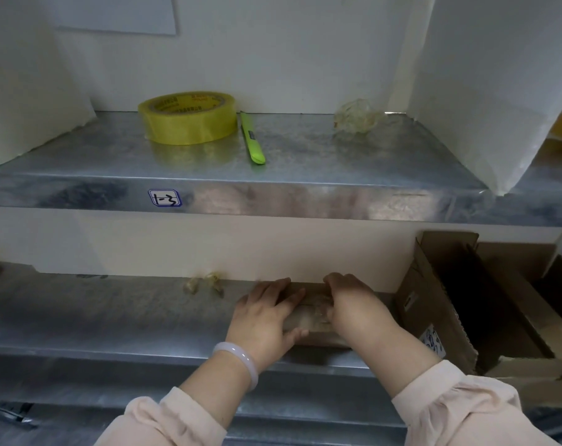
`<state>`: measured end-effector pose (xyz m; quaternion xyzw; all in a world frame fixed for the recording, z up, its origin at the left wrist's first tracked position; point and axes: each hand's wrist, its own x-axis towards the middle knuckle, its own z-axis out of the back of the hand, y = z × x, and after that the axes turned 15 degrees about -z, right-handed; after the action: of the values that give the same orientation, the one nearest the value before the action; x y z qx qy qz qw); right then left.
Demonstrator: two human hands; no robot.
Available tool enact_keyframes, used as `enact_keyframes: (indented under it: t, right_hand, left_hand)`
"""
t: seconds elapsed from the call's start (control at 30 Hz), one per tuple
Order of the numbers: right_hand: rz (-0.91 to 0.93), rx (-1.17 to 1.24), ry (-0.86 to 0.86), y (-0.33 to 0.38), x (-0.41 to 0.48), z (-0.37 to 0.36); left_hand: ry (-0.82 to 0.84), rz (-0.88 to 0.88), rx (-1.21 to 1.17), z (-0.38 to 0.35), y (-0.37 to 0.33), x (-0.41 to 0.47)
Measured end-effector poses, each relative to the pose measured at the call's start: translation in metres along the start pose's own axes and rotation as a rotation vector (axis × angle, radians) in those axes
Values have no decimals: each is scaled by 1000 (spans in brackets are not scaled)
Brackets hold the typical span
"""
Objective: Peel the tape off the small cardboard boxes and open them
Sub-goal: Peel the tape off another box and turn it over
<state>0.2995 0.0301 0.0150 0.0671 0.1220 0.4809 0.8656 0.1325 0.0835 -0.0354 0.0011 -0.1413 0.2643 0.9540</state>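
- Small cardboard box (310, 312) sits on the lower shelf (112, 317), just left of the open carton (434, 304).
- Left hand (266, 313) clasps it, fingers (284, 292) together.
- Right hand (357, 307) curls its fingers (336, 281) round it.

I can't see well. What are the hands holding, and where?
A box: left hand holds its left end, right hand pinches the tape on top.
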Motion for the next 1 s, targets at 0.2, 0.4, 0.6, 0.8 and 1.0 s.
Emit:
enact_keyframes:
  t: [0.2, 0.4, 0.6, 0.8, 1.0]
  right_hand:
    - [-14, -47, 1, -12, 2, -1]
    - [-177, 334, -75, -56, 10, 13]
    - [-387, 1155, -50, -68, 20, 8]
    - [-404, 1665, 0, -67, 22, 26]
    - [-533, 2060, 126, -56, 23, 35]
  left_hand:
    - [-11, 10, -6, -3, 6, 4]
    - [-24, 105, -105, -2, 31, -5]
    - [-33, 108, -217, 2, 39, -11]
    - [-8, 189, -290, 4, 52, -16]
    - [-6, 201, -385, 2, 57, -22]
